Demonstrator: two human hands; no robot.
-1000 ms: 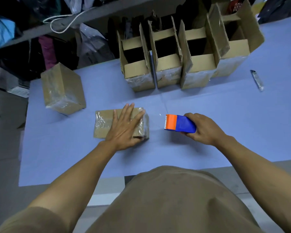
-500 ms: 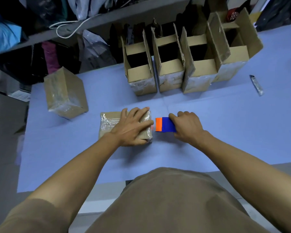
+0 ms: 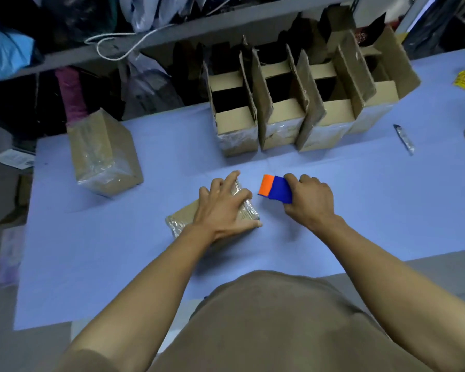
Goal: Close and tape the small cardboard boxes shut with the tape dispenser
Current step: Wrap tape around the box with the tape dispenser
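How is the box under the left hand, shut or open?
Shut: the box lies flat, flaps down under glossy tape, left hand pressing on top.

Blue table [image 3: 360, 210], taped boxes [image 3: 105, 154], open boxes [image 3: 282, 103], knife [image 3: 404, 139]
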